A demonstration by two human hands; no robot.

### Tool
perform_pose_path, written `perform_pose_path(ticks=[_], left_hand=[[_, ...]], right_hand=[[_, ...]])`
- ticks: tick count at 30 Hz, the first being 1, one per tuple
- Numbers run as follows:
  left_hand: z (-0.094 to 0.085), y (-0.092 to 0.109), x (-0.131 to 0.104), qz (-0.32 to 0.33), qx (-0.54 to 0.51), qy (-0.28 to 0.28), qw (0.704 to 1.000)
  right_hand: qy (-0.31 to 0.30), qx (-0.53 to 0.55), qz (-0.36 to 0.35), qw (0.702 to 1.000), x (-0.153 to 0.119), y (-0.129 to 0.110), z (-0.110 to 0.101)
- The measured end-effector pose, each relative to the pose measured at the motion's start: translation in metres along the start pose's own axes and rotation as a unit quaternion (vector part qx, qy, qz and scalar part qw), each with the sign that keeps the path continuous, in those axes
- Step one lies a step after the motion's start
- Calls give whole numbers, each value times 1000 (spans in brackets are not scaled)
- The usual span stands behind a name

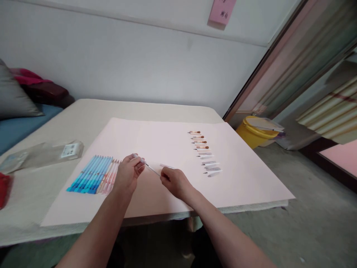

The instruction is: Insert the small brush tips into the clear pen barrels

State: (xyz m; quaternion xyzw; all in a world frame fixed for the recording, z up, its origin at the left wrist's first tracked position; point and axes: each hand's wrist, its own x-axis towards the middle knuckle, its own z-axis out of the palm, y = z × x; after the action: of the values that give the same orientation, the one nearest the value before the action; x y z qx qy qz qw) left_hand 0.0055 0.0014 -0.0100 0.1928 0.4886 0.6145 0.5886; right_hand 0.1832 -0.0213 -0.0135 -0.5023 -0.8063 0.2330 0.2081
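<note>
My left hand (130, 168) is closed around a small pale pen part, mostly covered by the fingers. A thin pen refill (153, 169) runs from it to my right hand (173, 181), which pinches the refill's other end. Whether the refill's tip sits inside the pen part, I cannot tell. Just behind my right hand lies a slim pale pen piece (166, 166). Beside my left hand are a row of blue pens (90, 174) and several pink-and-white pens (108, 176). To the right, disassembled pen parts (205, 153) form a column, some with brown ends.
A pale pink sheet (156, 139) covers much of the table. Clear plastic packaging (50, 153) and a red object (4, 190) lie on the left. A yellow bucket (252, 134) stands on the floor beyond the table's right side; a wall runs behind.
</note>
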Motion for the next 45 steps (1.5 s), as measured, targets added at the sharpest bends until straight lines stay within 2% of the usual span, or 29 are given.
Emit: perform_pose_path(ticks=[6, 19, 25, 28, 36, 39, 45], left_hand=[[3, -1, -3, -6, 13, -16, 1000], [5, -8, -2, -1, 41, -9, 999], [17, -25, -18, -45, 61, -44, 996], [20, -33, -20, -64, 48, -37, 996], [14, -27, -14, -92, -5, -53, 994], [14, -25, -14, -76, -14, -55, 995], [14, -17, -11, -19, -4, -4, 1000]], right_hand=[[10, 39, -15, 999, 1, 1, 0], [30, 82, 1, 996, 2, 5, 2], [43, 105, 27, 993, 3, 5, 11], [61, 141, 53, 987, 3, 5, 17], [59, 224, 46, 972, 4, 3, 19], [54, 210, 41, 975, 4, 5, 20], [40, 231, 50, 971, 4, 7, 18]])
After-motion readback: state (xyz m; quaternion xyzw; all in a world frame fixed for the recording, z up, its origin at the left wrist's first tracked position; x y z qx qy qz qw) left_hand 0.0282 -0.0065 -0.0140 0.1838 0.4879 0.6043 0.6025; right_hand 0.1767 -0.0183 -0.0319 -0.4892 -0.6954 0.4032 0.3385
